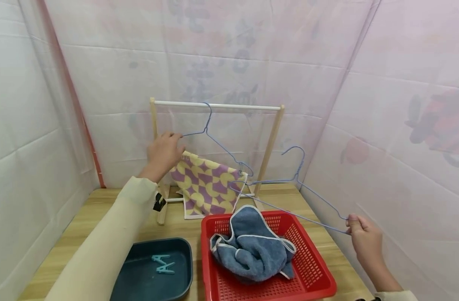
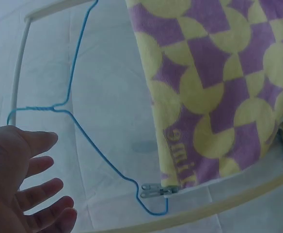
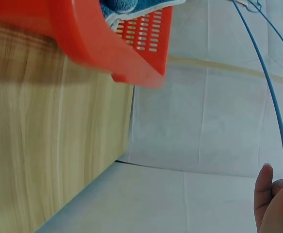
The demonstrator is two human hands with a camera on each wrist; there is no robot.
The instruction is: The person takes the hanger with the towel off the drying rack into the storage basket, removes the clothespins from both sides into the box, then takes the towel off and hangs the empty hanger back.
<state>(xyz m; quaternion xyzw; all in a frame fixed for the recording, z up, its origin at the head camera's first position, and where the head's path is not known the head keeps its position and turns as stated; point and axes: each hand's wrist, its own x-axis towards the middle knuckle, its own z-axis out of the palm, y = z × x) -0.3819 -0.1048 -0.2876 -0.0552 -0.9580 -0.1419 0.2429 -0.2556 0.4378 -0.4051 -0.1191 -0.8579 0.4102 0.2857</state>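
My left hand [image 1: 162,152] is at the left end of a blue wire hanger [image 1: 208,121] hooked over the rack's white bar. In the left wrist view its fingers are spread and grip nothing. A yellow and purple patterned towel [image 1: 210,186] hangs below this hanger. A clip [image 2: 153,191] holds the towel's corner near one hanger end. Out to the right, my right hand [image 1: 366,240] pinches one end of a second blue wire hanger [image 1: 297,177], raised above the basket with its hook upward. The right wrist view shows only part of that hand at the edge.
The rack [image 1: 272,144] has wooden posts and stands at the back of the wooden table [image 1: 82,225]. A red basket [image 1: 208,267] holds a blue towel [image 1: 252,251] with white edging. Left of it, a dark tray [image 1: 139,276] holds turquoise clothes pegs [image 1: 164,269]. Pale sheets surround the table.
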